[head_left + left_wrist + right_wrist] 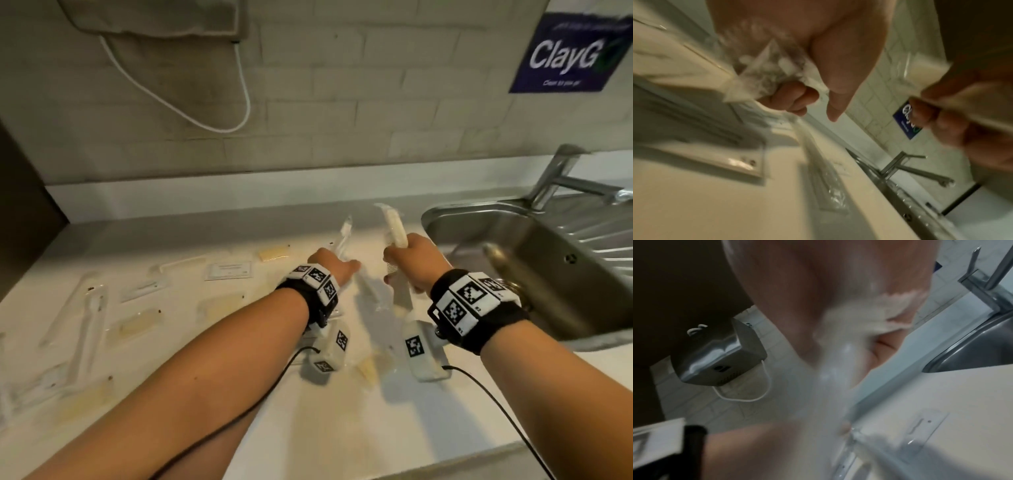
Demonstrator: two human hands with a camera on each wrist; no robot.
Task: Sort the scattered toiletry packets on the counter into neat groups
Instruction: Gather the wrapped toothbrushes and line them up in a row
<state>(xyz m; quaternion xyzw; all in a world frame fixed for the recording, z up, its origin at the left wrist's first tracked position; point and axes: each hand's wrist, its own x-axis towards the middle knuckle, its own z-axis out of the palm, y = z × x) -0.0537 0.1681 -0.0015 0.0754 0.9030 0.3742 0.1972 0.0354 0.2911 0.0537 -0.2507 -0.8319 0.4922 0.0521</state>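
Note:
My left hand point(334, 267) is raised over the white counter point(342, 428) and grips a crinkled clear packet point(344, 236) that sticks up past the knuckles. In the left wrist view the fingers point(793, 97) curl around that packet point(764, 73). To its right, my right hand point(412, 257) holds a white comb in a clear wrap point(394, 226), tilted up and back. The right wrist view shows that wrap point(849, 337) only as a blur. Several other packets lie flat on the counter's left half, among them a white card packet point(229, 270) and a yellowish one point(274, 253).
A steel sink point(513, 240) with a faucet point(561, 181) is set into the counter at the right. Long clear packets point(85, 318) lie near the left edge. A hand dryer point(171, 51) with a white cord and a blue sign point(575, 51) hang on the tiled wall.

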